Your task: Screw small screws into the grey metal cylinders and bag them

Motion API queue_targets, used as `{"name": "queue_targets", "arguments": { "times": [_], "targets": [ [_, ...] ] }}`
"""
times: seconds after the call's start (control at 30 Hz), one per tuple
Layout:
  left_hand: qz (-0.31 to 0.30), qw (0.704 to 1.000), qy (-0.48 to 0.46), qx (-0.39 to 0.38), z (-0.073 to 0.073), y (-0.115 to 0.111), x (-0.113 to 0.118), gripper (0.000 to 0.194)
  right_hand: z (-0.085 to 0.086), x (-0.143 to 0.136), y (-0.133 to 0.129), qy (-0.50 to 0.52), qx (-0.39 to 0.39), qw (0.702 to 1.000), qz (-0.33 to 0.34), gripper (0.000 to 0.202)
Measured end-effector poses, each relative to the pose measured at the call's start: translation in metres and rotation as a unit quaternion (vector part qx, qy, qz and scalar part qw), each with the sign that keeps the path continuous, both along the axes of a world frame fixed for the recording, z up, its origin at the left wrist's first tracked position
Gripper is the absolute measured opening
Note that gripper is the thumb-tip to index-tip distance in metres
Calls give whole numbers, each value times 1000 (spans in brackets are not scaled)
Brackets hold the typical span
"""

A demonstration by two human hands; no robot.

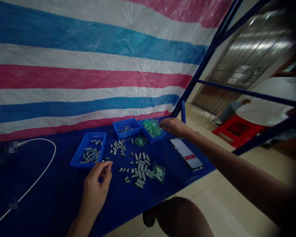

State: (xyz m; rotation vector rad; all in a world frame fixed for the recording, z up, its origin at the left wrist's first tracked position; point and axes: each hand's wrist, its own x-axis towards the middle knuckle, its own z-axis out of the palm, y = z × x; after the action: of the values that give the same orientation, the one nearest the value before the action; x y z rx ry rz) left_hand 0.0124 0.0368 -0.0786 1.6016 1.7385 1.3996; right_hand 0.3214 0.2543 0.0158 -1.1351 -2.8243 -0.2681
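My left hand point(96, 182) is over the front of the table, thumb and forefinger pinched together; anything between the tips is too small to make out. Just right of it lie loose screws point(124, 170) and a pile of grey metal cylinders point(141, 168). My right hand point(174, 126) reaches to the right rim of a blue bin point(151, 140) holding small green plastic bags point(151, 127). Its fingers are bent at the bags, and what they grip is unclear. Another filled green bag point(159, 172) lies beside the cylinders.
A blue bin point(75, 158) of cylinders stands left, another bin point(125, 134) with screws at the back. A phone point(186, 154) lies near the table's right edge. A white cable point(45, 172) curves on the left. Behind is a striped sheet point(88, 77); a person sits on a red stool point(230, 130).
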Motion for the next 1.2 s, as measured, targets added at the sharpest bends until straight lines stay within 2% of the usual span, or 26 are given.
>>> {"name": "queue_targets", "arguments": {
  "times": [0.1,0.4,0.63,0.8,1.07,1.2],
  "targets": [
    [-3,1000,9,-3,1,-1,0,19,2,1,1,-8,-6,1000,10,23],
    [-3,1000,12,2,3,-1,-1,19,-18,2,-7,-17,-32,999,11,20],
    [-8,1000,20,12,3,-1,0,18,-14,4,8,-1,-134,991,29,19],
    [-7,999,33,17,4,-1,-1,17,-9,4,9,6,-186,982,24,29],
    [-8,999,39,25,4,-2,-2,16,-15,-2,-1,-6,-165,986,22,19],
    [-12,999,44,30,4,-2,-2,16,-17,-5,-1,-10,-177,984,0,19]
  ]
}}
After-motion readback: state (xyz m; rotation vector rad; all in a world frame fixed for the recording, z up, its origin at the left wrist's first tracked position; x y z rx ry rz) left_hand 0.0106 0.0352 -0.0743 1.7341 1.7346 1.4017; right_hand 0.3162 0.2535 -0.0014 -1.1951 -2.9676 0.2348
